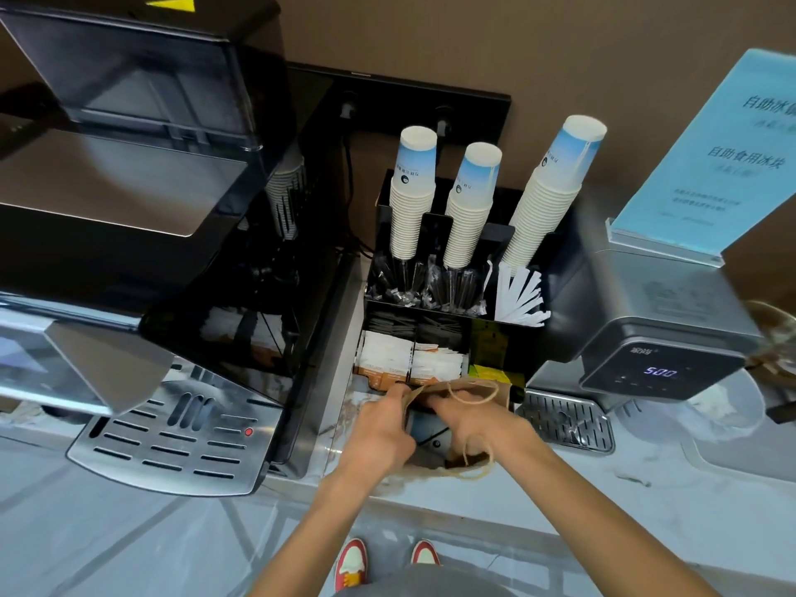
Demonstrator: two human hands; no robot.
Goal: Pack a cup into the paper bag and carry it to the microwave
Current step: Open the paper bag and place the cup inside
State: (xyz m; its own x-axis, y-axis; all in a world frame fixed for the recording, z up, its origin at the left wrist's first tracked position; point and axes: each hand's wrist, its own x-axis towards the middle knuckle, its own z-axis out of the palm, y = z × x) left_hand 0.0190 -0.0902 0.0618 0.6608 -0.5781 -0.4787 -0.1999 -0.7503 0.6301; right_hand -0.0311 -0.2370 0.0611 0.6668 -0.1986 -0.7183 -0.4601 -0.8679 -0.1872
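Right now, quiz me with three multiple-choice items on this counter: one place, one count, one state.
1. Where is the paper bag?
A. in front of the black organiser
B. on the coffee machine
C. on the floor

2. How many stacks of paper cups stand in the organiser?
A. one
B. three
C. five

3. What are the hands doing?
A. hanging free
B. lifting a cup
C. holding the bag's mouth open

Key: 1 A, the bag sits on the counter just before the organiser. 2 B, three upside-down stacks show. 3 C, the left hand and right hand grip opposite rims.
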